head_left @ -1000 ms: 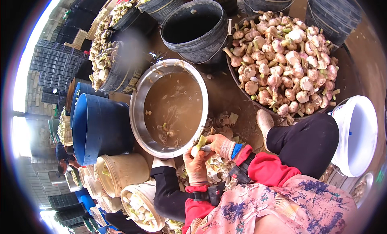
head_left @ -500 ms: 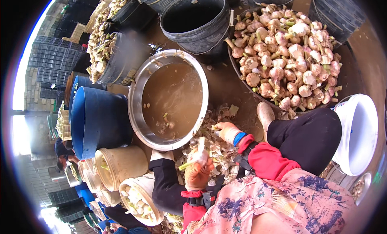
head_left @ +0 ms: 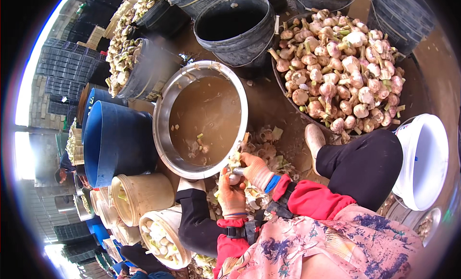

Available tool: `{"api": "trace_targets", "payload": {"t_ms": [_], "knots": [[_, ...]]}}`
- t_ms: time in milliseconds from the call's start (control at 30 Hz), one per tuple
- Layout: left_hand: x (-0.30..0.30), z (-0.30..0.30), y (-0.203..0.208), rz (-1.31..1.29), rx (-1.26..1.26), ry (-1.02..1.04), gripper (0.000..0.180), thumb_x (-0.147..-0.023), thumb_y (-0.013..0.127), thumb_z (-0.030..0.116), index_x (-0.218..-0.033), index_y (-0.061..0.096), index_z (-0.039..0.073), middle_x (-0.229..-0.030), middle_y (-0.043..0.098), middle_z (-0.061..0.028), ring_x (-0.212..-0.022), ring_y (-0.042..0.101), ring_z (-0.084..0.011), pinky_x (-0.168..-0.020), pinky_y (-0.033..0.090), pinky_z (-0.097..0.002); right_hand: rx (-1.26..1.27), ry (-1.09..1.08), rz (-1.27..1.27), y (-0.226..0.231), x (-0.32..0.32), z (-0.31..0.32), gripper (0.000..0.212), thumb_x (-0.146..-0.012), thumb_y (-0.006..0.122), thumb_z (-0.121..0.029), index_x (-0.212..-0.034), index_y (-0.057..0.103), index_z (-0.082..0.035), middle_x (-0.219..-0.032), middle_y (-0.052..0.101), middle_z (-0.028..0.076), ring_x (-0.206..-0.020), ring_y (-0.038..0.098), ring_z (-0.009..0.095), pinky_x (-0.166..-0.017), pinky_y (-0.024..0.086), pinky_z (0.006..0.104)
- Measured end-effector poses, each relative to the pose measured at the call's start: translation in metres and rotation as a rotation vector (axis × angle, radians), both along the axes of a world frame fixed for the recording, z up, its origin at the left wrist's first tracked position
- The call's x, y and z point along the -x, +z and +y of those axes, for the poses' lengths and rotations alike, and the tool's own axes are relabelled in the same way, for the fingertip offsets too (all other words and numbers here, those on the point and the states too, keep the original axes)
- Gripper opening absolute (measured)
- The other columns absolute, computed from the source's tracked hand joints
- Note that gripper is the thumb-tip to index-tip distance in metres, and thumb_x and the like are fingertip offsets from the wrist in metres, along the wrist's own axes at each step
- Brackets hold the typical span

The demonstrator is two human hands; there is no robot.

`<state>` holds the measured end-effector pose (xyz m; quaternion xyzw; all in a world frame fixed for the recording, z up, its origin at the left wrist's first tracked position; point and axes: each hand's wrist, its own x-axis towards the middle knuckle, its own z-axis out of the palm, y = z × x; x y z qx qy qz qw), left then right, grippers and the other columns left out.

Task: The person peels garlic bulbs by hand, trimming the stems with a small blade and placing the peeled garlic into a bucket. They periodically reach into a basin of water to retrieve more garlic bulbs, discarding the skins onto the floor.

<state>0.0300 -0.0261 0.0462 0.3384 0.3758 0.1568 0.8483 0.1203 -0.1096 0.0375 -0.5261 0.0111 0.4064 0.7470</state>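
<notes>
Both my hands wear orange gloves and meet just below the near rim of a steel basin (head_left: 160, 130) of murky brown water. My left hand (head_left: 232, 198) is closed around a pale garlic bulb (head_left: 234, 178). Against the bulb presses my right hand (head_left: 257, 171), its fingers curled. A small grey, shiny piece shows at its fingertips, too little to name. Loose garlic skins (head_left: 236, 160) stick out above the fingers. Below and beyond the hands lies a heap of papery peelings (head_left: 271, 154). A few scraps float in the basin.
A wide tub heaped with unpeeled garlic (head_left: 336, 77) stands far right. Black buckets (head_left: 230, 46) line the back. On the left are a blue barrel (head_left: 120, 144) and cream buckets, one holding peeled garlic (head_left: 161, 243). A white bucket (head_left: 422, 159) stands right. Other people work far left.
My right hand has come left and down from over the peelings to the bulb. My left hand has risen slightly, bringing the bulb up to meet it.
</notes>
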Motion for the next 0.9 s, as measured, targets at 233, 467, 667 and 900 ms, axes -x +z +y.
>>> {"api": "trace_targets", "payload": {"t_ms": [233, 467, 667, 900], "knots": [[0.012, -0.027, 0.057, -0.078, -0.116, -0.216, 0.052, -0.084, 0.062, 0.016, -0.128, 0.038, 0.003, -0.098, 0.057, -0.0115, -0.08, 0.058, -0.0174, -0.068, 0.051, -0.026, 0.231, -0.292, -0.084, -0.074, -0.031, -0.017, 0.015, -0.078, 0.06, -0.004, -0.093, 0.061, -0.006, -0.081, 0.064, 0.007, -0.075, 0.059, 0.014, -0.069, 0.048, 0.0281], [0.041, 0.015, 0.009, 0.317, -0.93, -0.277, 0.041, -0.071, 0.074, 0.007, -0.107, 0.053, 0.001, -0.09, 0.059, -0.0053, -0.076, 0.055, -0.0116, -0.067, 0.048, -0.024, -0.018, 0.385, -0.318, -0.036, -0.002, -0.011, 0.04, -0.076, 0.066, -0.01, -0.115, 0.059, -0.01, -0.102, 0.064, 0.008, -0.097, 0.057, 0.014, -0.086, 0.043, 0.0258], [0.012, 0.002, 0.024, 0.444, -1.212, -0.331, 0.044, -0.063, 0.079, 0.009, -0.098, 0.053, 0.002, -0.084, 0.055, -0.003, -0.074, 0.053, -0.0117, -0.069, 0.046, -0.0251, 0.065, 0.324, -0.47, -0.025, 0.011, -0.002, 0.038, -0.078, 0.062, -0.005, -0.116, 0.056, -0.006, -0.099, 0.063, 0.009, -0.091, 0.058, 0.015, -0.079, 0.045, 0.0269], [0.013, 0.003, 0.019, 0.135, -0.767, -0.196, 0.036, -0.068, 0.075, 0.003, -0.097, 0.053, 0.004, -0.084, 0.056, -0.0021, -0.074, 0.054, -0.0115, -0.067, 0.047, -0.0234, -0.078, 0.154, -0.157, -0.022, 0.001, 0.002, 0.036, -0.084, 0.054, -0.001, -0.12, 0.052, -0.004, -0.095, 0.059, 0.005, -0.084, 0.057, 0.013, -0.074, 0.048, 0.0269]]}}
